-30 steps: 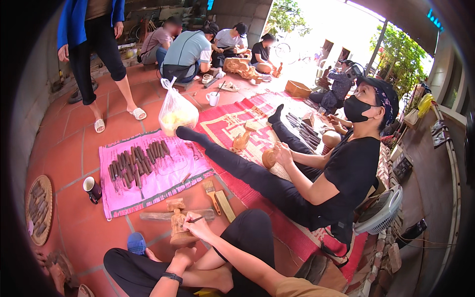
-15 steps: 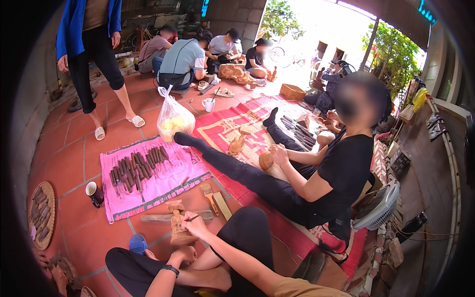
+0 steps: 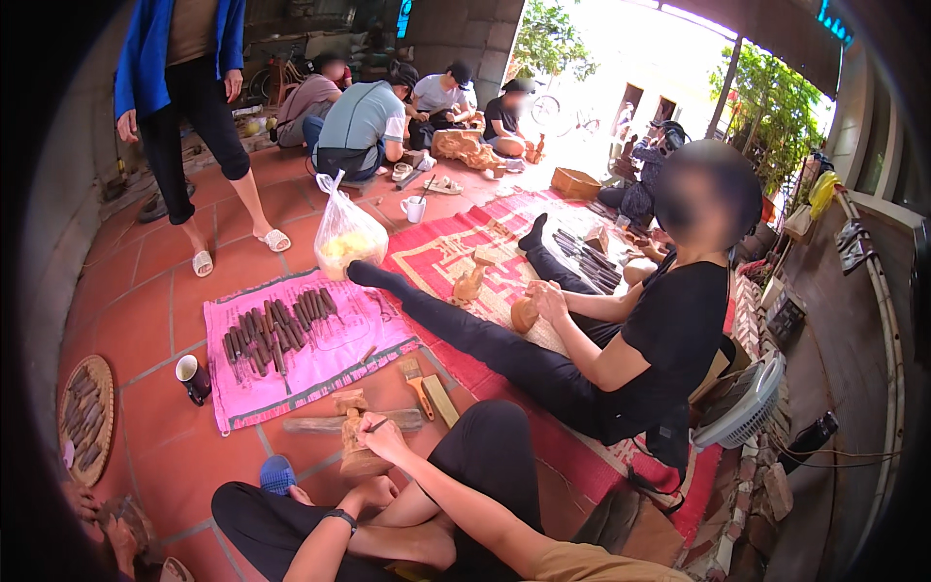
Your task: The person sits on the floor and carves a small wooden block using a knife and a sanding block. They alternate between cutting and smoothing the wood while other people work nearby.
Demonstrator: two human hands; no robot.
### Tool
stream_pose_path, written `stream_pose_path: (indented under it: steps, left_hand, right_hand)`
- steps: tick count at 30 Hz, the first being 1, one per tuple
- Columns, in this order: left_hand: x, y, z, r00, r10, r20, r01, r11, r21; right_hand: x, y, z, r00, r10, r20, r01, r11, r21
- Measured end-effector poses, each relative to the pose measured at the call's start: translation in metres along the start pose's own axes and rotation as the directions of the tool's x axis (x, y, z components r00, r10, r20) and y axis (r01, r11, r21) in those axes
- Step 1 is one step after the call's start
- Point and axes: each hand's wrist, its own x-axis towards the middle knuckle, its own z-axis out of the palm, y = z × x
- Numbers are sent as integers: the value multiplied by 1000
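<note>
The right hand pinches a thin dark tool — the wooden carving sits immediately left of that grip, across a grey plank. The left hand rests near the carving's base — whether it grasps anything, I cannot tell.

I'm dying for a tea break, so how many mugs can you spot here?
2: a dark mug beside the left edge of the pink cloth, and a white mug right of the clear plastic bag. Others may be hidden.
</note>
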Motion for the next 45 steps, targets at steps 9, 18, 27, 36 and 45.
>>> stream_pose_path:
  steps: [9,18,27,36,45]
  left_hand:
    - [16,-13,5,999,-36,37,39,996,-74]
    - [-18,59,-1,964,-34,-264,93,973,213]
    - [-84,106,-84,866,-75,-494,-215,837,-504]
    - [-77,69,-89,707,-243,-664,113,966,-233]
    - [-56,77,-92,725,-237,-646,172,971,-163]
  right_hand:
    - [-10,-8,-8,1000,11,22,-12,998,64]
    - [3,24,-20,995,26,98,-57,942,332]
    - [23,45,-24,998,52,40,-65,897,438]
    - [29,26,-32,989,92,115,-141,821,553]
    - [33,25,-30,993,45,110,-91,884,459]
